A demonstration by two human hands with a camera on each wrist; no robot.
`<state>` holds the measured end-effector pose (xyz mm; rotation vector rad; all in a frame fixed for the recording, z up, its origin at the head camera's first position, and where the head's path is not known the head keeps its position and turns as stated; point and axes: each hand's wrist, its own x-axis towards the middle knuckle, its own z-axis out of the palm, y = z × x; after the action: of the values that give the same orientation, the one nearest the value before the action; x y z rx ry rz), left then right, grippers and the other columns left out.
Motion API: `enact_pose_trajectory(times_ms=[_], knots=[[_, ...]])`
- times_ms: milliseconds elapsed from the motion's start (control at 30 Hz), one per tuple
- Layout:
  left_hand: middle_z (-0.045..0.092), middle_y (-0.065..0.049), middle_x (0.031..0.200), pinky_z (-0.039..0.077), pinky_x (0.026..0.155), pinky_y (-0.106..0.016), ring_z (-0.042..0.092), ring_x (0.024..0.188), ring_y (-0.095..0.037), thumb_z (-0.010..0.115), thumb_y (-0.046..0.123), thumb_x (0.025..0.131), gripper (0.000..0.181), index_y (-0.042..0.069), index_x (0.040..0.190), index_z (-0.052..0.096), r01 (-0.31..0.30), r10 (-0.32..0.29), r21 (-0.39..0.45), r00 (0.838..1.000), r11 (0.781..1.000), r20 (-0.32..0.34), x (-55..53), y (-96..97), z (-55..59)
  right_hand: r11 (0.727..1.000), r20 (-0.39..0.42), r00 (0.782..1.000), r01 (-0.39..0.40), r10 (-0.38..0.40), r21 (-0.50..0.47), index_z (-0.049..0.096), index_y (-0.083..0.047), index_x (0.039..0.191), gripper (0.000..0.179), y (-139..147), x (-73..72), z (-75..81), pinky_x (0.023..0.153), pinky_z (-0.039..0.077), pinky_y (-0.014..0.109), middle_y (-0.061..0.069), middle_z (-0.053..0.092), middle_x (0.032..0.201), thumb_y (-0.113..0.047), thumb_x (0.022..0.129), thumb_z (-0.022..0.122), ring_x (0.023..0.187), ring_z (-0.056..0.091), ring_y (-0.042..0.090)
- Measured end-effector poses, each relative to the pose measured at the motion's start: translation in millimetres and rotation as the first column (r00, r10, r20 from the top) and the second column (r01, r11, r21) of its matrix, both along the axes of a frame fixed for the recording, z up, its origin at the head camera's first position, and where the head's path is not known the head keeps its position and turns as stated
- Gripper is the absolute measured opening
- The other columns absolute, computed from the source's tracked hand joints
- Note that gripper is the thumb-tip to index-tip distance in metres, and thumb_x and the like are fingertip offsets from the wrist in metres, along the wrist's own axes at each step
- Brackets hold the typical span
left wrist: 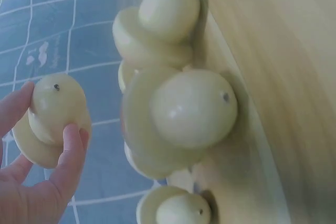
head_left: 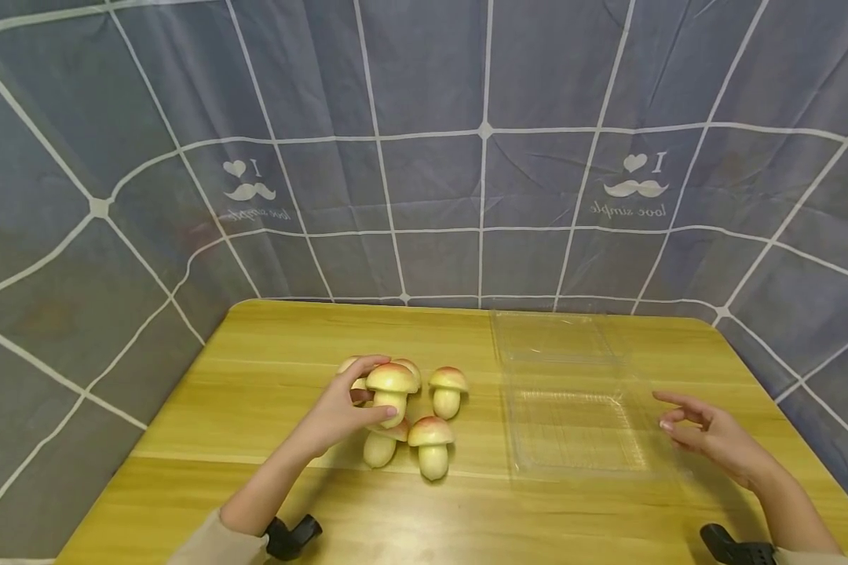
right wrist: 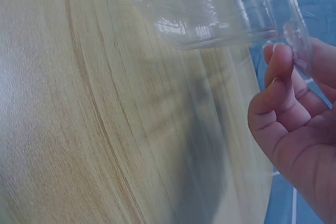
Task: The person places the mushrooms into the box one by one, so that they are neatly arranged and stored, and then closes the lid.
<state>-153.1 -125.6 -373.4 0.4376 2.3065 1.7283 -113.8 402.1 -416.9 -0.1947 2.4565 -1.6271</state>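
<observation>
My left hand (head_left: 342,408) holds a toy mushroom (head_left: 392,379), thumb on its pale stem and fingers behind it. The left wrist view shows this mushroom (left wrist: 58,108) raised off the table, stem end toward the camera. Several similar mushrooms with yellow, red-tinged caps stand around it, among them one at the front (head_left: 432,449) and one to the right (head_left: 448,390). At the right edge of a clear plastic container (head_left: 572,471) is my right hand (head_left: 714,435). Its fingers are loosely bent, and its fingertips overlap the container's rim (right wrist: 291,3) in the right wrist view.
The container's clear lid (head_left: 551,333) is folded back toward the rear edge of the wooden table (head_left: 459,526). A grey cloth with white lines (head_left: 431,188) hangs behind and at both sides. Dark wrist mounts (head_left: 293,537) sit at both sleeves.
</observation>
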Motion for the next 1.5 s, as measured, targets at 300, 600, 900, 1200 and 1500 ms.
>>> enact_pose_trajectory(times_ms=[300, 600, 900, 1200, 1500], knots=[[0.041, -0.013, 0.134, 0.053, 0.072, -0.035, 0.055, 0.098, -0.028, 0.076, 0.016, 0.078, 0.068, 0.017, 0.137, 0.042, 0.064, -0.064, 0.037, 0.998, 0.997, 0.0, -3.6, 23.3, 0.1, 1.0, 0.01, 1.0, 0.012, -0.012, 0.014, 0.043, -0.015, 0.14, 0.05, -1.6, 0.9, 0.5, 0.07, 0.053, 0.028, 0.012, 0.054, 0.098, -0.007, 0.093, 0.056, 0.088, 0.06, 0.011], [0.044, -0.014, 0.132, 0.051, 0.074, -0.032, 0.057, 0.095, -0.027, 0.076, 0.014, 0.079, 0.066, 0.012, 0.136, 0.044, 0.092, -0.093, -0.009, 0.994, 0.996, -0.061, -8.3, 51.5, 1.0, 1.0, 0.01, 1.0, 0.024, -0.024, 0.01, 0.043, -0.017, 0.139, 0.049, -1.3, 1.9, -0.4, 0.068, 0.053, 0.028, 0.012, 0.054, 0.094, -0.007, 0.093, 0.056, 0.085, 0.06, 0.012], [0.038, -0.012, 0.141, 0.051, 0.073, -0.031, 0.059, 0.095, -0.026, 0.076, 0.016, 0.078, 0.066, 0.017, 0.136, 0.045, 0.125, -0.125, -0.007, 0.991, 0.992, -0.045, -12.6, 78.0, 1.8, 1.0, 0.021, 1.0, 0.022, -0.022, 0.004, 0.044, -0.018, 0.139, 0.049, -1.9, 1.8, -0.8, 0.068, 0.053, 0.029, 0.012, 0.055, 0.093, -0.008, 0.093, 0.056, 0.081, 0.06, 0.014], [0.046, -0.008, 0.134, 0.051, 0.068, -0.028, 0.06, 0.092, -0.022, 0.077, 0.016, 0.078, 0.065, 0.022, 0.135, 0.046, 0.164, -0.165, -0.011, 0.985, 0.986, -0.045, -18.8, 109.8, 8.1, 1.0, 0.026, 0.999, 0.022, -0.022, 0.002, 0.045, -0.024, 0.138, 0.05, -1.7, 0.6, 2.7, 0.066, 0.052, 0.028, 0.01, 0.054, 0.091, -0.008, 0.093, 0.057, 0.077, 0.058, 0.014], [0.057, -0.004, 0.118, 0.052, 0.067, -0.026, 0.062, 0.091, -0.021, 0.078, 0.014, 0.076, 0.066, 0.02, 0.134, 0.047, 0.217, -0.217, 0.0, 0.976, 0.976, -0.027, -25.3, 144.1, -2.2, 0.999, 0.039, 0.999, 0.005, -0.004, -0.036, 0.048, -0.031, 0.134, 0.049, -1.9, 1.9, 2.2, 0.066, 0.052, 0.027, 0.009, 0.054, 0.09, -0.006, 0.093, 0.056, 0.077, 0.058, 0.013]])
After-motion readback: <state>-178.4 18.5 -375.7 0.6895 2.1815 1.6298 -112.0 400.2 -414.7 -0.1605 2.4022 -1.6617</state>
